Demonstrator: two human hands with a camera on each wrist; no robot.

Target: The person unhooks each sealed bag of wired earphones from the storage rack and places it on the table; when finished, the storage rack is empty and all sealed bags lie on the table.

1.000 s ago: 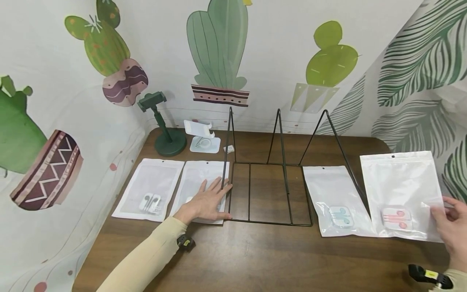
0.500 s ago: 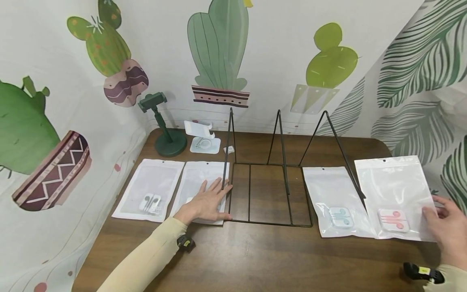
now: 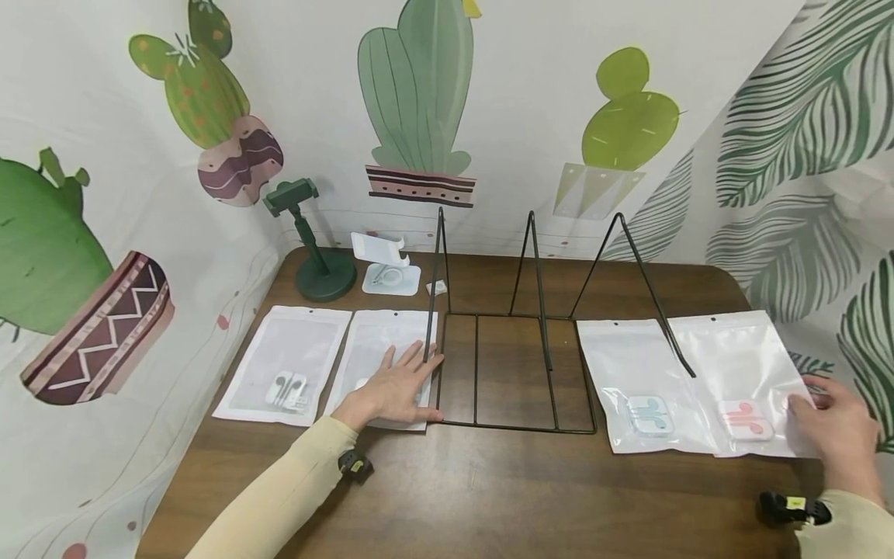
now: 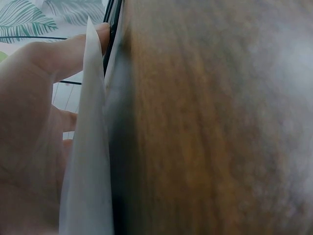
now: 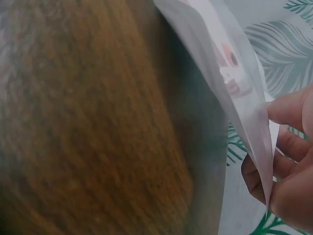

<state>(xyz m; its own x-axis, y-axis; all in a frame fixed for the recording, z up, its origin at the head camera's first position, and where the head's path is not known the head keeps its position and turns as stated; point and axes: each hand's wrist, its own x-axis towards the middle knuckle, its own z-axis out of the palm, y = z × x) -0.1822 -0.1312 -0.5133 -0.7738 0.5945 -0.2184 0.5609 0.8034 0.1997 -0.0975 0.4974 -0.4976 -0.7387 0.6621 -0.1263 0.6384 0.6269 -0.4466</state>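
Note:
My right hand [image 3: 838, 431] pinches the right edge of a white zip bag [image 3: 740, 349] with pink earphones [image 3: 746, 420] inside. In the right wrist view this bag [image 5: 252, 115] stands raised between thumb and fingers. Its left side meets a second white bag [image 3: 615, 357] holding light-blue earphones [image 3: 650, 415]. My left hand [image 3: 394, 392] lies with spread fingers on another white bag [image 3: 370, 334] and touches the left side of a black wire rack [image 3: 517, 428]. The hand covers most of that bag's contents. Farther left lies a bag [image 3: 300, 338] with white earphones [image 3: 287, 389].
A green phone stand [image 3: 325, 276] and a small white stand [image 3: 391, 280] are at the back left, with a small white packet [image 3: 436, 288] beside them. The rack's tall wire dividers rise from the brown table [image 3: 475, 497]. A patterned cloth backs the table.
My right hand has moved left and lowered the bag with pink earphones, bringing it against the light-blue earphones' bag by the rack's right divider. The left hand keeps its place.

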